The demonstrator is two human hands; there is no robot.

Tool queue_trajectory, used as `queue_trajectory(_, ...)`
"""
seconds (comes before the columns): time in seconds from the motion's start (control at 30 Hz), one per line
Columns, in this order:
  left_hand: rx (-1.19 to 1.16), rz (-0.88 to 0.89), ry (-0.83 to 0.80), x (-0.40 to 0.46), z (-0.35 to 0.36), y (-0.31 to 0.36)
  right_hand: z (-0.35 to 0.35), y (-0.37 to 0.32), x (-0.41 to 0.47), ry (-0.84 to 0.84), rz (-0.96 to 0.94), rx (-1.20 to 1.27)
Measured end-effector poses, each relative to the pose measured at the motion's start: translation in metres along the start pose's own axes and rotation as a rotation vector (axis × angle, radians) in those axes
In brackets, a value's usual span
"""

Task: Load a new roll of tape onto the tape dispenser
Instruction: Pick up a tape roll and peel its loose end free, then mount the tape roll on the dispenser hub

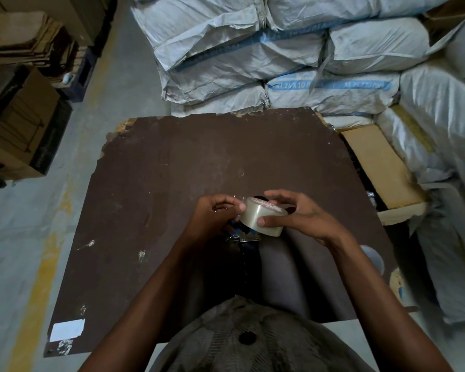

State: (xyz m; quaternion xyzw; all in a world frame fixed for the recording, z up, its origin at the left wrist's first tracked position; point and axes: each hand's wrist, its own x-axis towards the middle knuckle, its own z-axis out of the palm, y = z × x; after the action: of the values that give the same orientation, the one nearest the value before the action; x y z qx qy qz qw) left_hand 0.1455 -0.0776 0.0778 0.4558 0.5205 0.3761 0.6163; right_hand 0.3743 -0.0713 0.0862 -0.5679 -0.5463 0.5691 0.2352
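Brown tabletop (172, 170), sacks (279, 63) beyond. Tape roll (262, 220) — near centre, gripped in my right hand (301, 216); left hand (215, 216) grips tape dispenser (243, 234) beneath.

Dark brown surface (172, 167), scuffed, far edge chipped; white label (67, 329) stuck at its near left corner. Behind it, stacked grey-white sacks (253, 57), some with blue printed bands. Cardboard boxes (19, 124) and flattened cardboard on the grey floor (24, 224) to the left; yellow stripe (42, 267) painted on the floor.
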Motion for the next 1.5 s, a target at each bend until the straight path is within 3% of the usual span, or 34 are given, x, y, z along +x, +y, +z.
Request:
queue_trajectory(0.13, 0.084, 0.055, -0.065, 0.012, -0.006, -0.002, -0.003, -0.001, 0.005, -0.001, 0.007, 0.021)
queue_trajectory(0.37, -0.083, -0.003, -0.384, 0.029, -0.018, -0.007, -0.033, 0.001, 0.031, -0.243, -0.041, 0.023)
queue_trajectory(0.43, -0.056, 0.028, -0.337, 0.035, -0.014, -0.012, -0.035, 0.002, 0.039, -0.218, -0.074, -0.036)
queue_trajectory(0.53, 0.226, 0.162, -0.080, 0.046, -0.003, -0.021, -0.031, 0.004, 0.051, -0.088, -0.107, -0.140)
queue_trajectory(0.63, 0.360, 0.181, 0.116, 0.053, -0.001, -0.033, -0.021, 0.007, 0.059, 0.001, -0.119, -0.247)
queue_trajectory(0.93, 0.837, 0.132, 0.134, 0.055, -0.008, -0.070, -0.002, 0.031, 0.068, 0.040, -0.141, -0.390)
queue_trajectory(1.1, 0.739, 0.185, 0.281, 0.054, -0.007, -0.066, 0.005, 0.044, 0.070, 0.054, -0.146, -0.400)
queue_trajectory(1.33, 0.802, 0.125, -0.071, 0.073, -0.006, -0.047, 0.009, 0.050, 0.077, 0.052, -0.172, -0.445)
queue_trajectory(1.5, 0.928, 0.152, -0.155, 0.084, 0.003, -0.041, 0.006, 0.048, 0.076, 0.037, -0.199, -0.480)
